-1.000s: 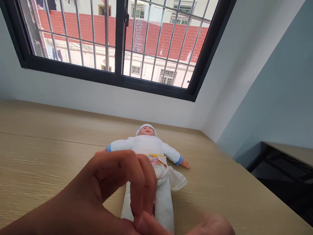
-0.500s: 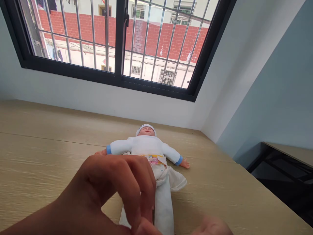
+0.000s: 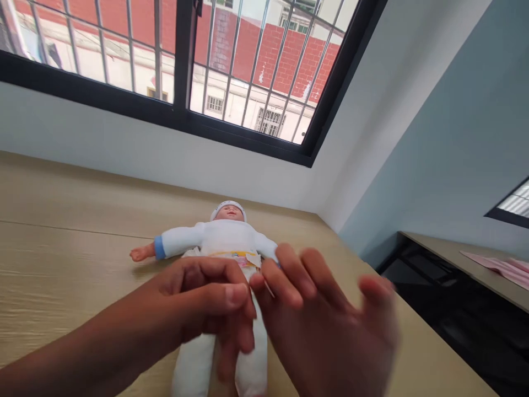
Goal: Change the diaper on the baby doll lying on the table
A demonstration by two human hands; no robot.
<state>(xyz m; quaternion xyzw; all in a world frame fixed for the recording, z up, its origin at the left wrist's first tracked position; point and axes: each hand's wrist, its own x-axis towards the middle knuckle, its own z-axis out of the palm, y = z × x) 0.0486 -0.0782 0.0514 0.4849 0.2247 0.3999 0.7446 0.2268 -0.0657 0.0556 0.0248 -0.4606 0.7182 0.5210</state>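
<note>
A baby doll [image 3: 231,234] in a white cap and white top with blue cuffs lies on its back on the wooden tabletop. Around its waist is a diaper [image 3: 242,258] with a yellow and pink printed band, and white trousers [image 3: 194,366] cover its legs. Above the doll's middle, my left hand [image 3: 206,306] has its thumb pressed to its bent fingers; anything between them is hidden. My right hand [image 3: 330,325], partly blurred, has its fingers bent but apart and its thumb away from them. Its fingertips nearly meet the left ones, in front of the diaper and the doll's far arm.
The wooden table [image 3: 61,264] runs up to a white wall below a barred window [image 3: 182,105]. On the right, past the table's edge, stands another table [image 3: 446,248] with a dark underside and a pink cloth [image 3: 500,267] on top.
My right hand has come up from the bottom edge to beside my left hand. The view has turned right, and the left hand has rotated so that its thumb shows on top.
</note>
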